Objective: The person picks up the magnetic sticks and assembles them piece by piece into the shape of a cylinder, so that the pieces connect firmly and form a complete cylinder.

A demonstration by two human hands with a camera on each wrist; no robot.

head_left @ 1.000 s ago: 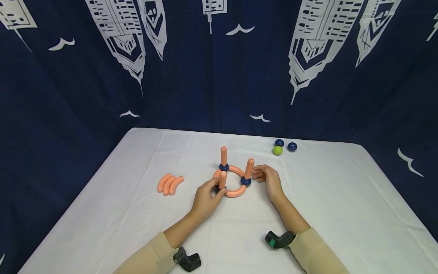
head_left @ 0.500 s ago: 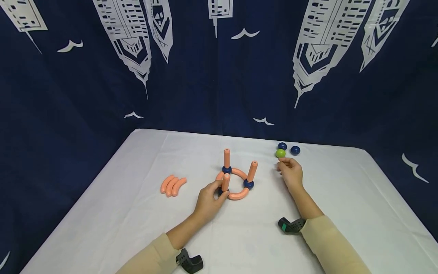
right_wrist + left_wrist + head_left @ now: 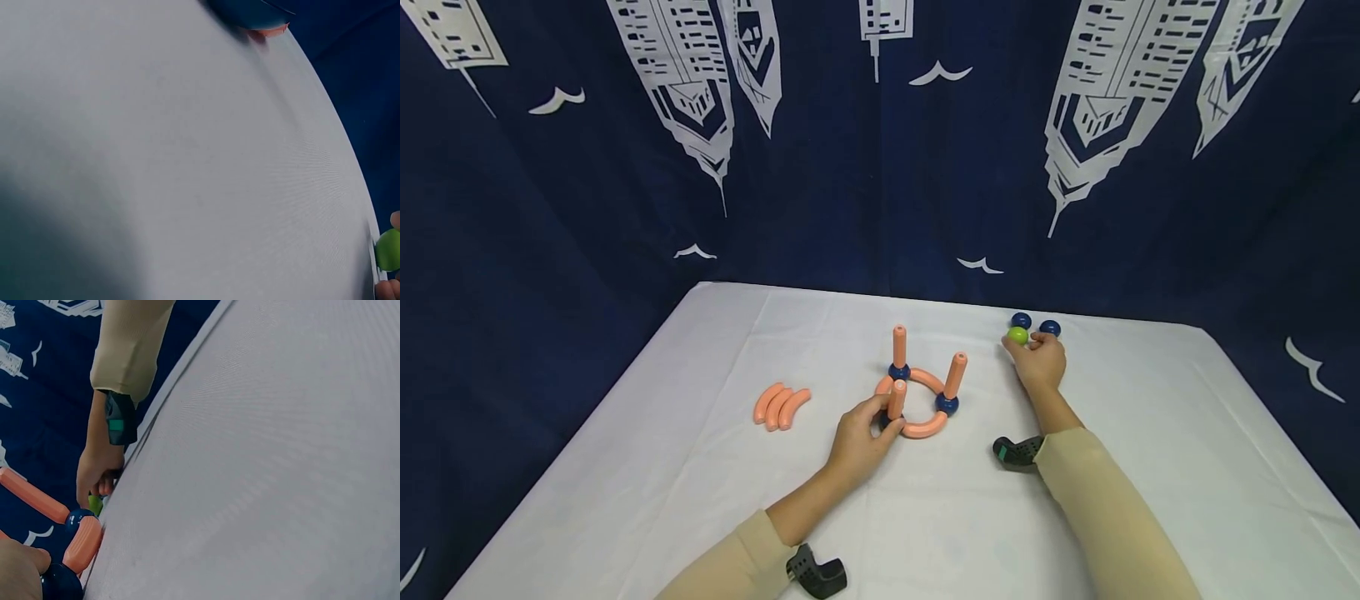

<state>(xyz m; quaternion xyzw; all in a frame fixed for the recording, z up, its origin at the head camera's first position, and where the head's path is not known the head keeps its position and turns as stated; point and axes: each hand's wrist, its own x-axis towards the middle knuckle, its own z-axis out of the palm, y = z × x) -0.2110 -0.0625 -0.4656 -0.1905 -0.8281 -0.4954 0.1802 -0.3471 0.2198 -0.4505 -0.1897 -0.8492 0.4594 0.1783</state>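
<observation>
A toy frame stands mid-table in the head view, its ring made of curved orange rods [image 3: 925,428] and blue balls. Upright orange rods rise from the far ball [image 3: 898,372], the right ball [image 3: 947,405] and the near ball. My left hand [image 3: 859,437] pinches the near blue ball [image 3: 62,584] at the foot of its upright rod [image 3: 896,400]; the fingers partly hide this ball. Towards the back right, my right hand [image 3: 1040,362] has thumb and fingers around a green ball [image 3: 1017,336]. The right wrist view shows fingertips on two sides of that green ball [image 3: 389,250].
Two loose blue balls lie beside the green one, one behind it [image 3: 1021,320] and one to its right [image 3: 1050,327]. Three curved orange rods [image 3: 778,407] lie left of the frame. A dark blue patterned curtain [image 3: 820,183] hangs behind the white table [image 3: 625,467].
My right hand has left the frame's right side and reached back and right to the green ball, its fingers now around it. My left hand keeps its hold. The head view has shifted slightly.
</observation>
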